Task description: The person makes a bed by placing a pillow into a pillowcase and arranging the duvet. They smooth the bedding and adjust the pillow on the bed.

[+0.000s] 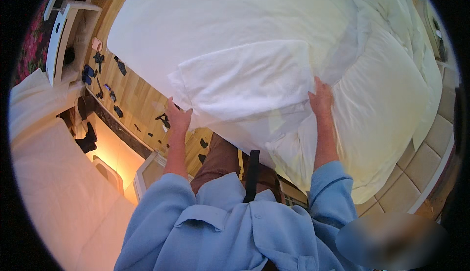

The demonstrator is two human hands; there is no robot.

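Note:
A folded white cloth (249, 76), perhaps a pillowcase or towel, lies over the near side of a bed with a white sheet (235, 10). My left hand (179, 116) pinches its near left corner, just past the bed's edge and above the floor. At the opposite side my right hand (322, 96) grips the right edge, thumb and fingers on the fabric. Between my hands the cloth is stretched fairly flat, with a few soft creases. Some fingertips of both hands are hidden by fabric.
Right of my right hand lies a plump white pillow (382, 98) before a padded beige headboard (422, 164). Dark small items (120, 65) are scattered on the wooden floor (136, 91). Left stand another white-covered bed (62, 183) and a white cabinet (69, 43). A person's blurred head (391, 239) appears lower right.

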